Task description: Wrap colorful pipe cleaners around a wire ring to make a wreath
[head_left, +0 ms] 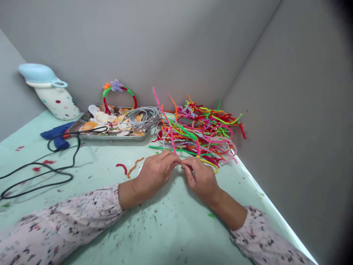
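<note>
My left hand [156,173] pinches a pink pipe cleaner [167,123], whose long free end slants up and away from the fingers. My right hand [202,180] is closed too, its fingertips meeting the left ones at the lower end of that pipe cleaner. Just beyond the right fingers curves a wrapped strand, green [187,131] then pink [198,148]; whether it joins the held piece I cannot tell. The contact point is mostly hidden by the fingertips.
A heap of coloured pipe cleaners [217,129] lies behind my hands. Left of it, a metal tray [118,138] holds shells, a wire coil [146,117] and a flowered hoop [135,101]. Further left are a blue glue gun [56,131], its black cord [55,170] and a bottle [56,99].
</note>
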A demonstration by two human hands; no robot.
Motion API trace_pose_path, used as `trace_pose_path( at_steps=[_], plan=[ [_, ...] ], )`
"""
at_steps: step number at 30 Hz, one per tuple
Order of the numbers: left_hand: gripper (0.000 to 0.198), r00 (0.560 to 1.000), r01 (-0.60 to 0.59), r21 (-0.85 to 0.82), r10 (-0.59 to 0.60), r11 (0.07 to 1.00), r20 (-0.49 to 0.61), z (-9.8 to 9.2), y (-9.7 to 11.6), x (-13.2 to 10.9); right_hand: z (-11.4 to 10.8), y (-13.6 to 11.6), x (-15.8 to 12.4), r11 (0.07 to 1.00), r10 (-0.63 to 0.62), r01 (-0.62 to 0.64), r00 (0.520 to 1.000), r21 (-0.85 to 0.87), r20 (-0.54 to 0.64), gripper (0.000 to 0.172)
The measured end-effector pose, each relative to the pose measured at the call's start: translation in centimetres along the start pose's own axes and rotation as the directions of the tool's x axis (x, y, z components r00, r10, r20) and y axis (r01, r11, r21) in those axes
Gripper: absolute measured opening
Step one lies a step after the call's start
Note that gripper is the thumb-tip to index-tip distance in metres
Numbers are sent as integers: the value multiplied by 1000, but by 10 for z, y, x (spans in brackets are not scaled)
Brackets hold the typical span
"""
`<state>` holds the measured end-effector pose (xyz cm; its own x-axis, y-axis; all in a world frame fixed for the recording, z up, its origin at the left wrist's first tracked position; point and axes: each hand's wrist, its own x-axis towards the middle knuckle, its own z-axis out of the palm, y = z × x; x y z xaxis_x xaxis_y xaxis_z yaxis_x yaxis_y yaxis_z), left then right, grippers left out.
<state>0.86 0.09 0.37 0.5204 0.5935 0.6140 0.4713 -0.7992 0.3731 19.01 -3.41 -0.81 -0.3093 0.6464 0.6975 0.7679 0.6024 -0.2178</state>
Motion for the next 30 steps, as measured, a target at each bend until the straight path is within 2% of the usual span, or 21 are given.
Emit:
trace_pose_path(
  at_steps=[7,19,27,30],
  plan=[
    [13,1000,4,-17,-5,1000,-11,-1,0,0,-1,0,0,1000,10,-10,1000,3,9,12],
    [15,998,4,45,-6,999,55,-1,-2,-2,-1,1,-1,1000,-14,15,999,-13,50,14],
    [17,987,50,104,-65,993,145,0,-1,-1,-2,4,0,998,-39,41,997,-37,66,16],
    [17,990,47,81,-58,996,131,-1,0,-1,-2,4,0,998,-43,46,997,-44,65,15]
  ],
)
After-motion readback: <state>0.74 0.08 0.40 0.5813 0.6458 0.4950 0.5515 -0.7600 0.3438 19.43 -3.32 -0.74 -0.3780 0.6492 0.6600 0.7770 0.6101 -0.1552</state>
